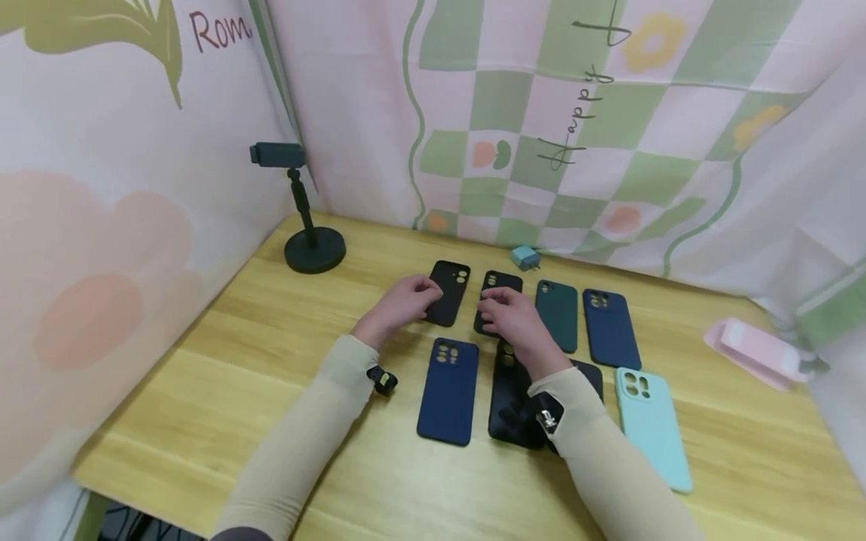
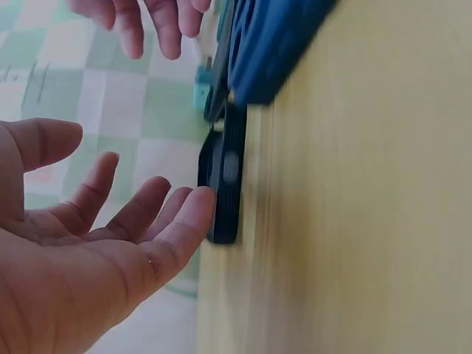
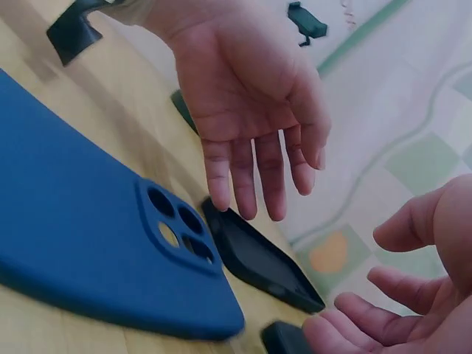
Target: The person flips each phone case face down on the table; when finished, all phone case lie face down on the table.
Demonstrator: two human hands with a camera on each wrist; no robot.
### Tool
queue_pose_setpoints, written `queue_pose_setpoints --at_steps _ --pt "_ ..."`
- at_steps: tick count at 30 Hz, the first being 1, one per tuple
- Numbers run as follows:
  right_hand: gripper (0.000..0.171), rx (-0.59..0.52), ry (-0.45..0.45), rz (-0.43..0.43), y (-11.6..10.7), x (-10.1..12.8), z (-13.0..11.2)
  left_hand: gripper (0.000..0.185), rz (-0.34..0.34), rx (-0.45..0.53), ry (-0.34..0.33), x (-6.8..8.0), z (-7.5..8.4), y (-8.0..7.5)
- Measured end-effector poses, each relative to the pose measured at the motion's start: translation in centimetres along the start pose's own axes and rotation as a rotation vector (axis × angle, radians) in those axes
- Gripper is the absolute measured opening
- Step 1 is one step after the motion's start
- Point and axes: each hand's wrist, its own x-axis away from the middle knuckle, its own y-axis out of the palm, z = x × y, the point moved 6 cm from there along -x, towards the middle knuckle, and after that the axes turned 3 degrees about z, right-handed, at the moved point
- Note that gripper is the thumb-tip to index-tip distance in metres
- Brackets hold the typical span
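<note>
Head view has both hands out over the back row of phone cases on the wooden table [image 1: 284, 330]. The left hand [image 1: 403, 302] has relaxed, loosely spread fingers, with the fingertips right at the left edge of a black case [image 1: 449, 292], and the left wrist view shows them at its side. The right hand [image 1: 517, 324] hovers over a second black case [image 1: 497, 294], fingers loose and gripping nothing. Right of those sit a dark green case [image 1: 558, 315] and a navy case [image 1: 611, 328]. Closer in there's another navy case [image 1: 449, 390], a glossy black case [image 1: 513, 398] partly under the right forearm, and a mint case [image 1: 652, 428]. Further out: a small blue charger [image 1: 524, 258], a black stand [image 1: 307, 218] on the left, and something pink [image 1: 751, 351] on the right.
</note>
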Motion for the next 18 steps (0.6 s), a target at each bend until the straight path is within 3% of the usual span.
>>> queue_pose_setpoints --at_steps 8,14,18 --pt "0.048 0.064 -0.021 -0.027 2.4 -1.0 -0.3 0.028 0.069 -0.049 -0.029 -0.9 -1.2 -1.7" --pt "0.05 0.118 0.018 -0.058 3.7 -1.5 0.1 0.034 0.009 -0.085 -0.042 -0.9 -1.7 -1.5" --pt "0.05 0.09 0.031 -0.079 4.5 -1.5 0.0 0.032 -0.008 -0.094 -0.032 -0.8 -1.7 -1.6"
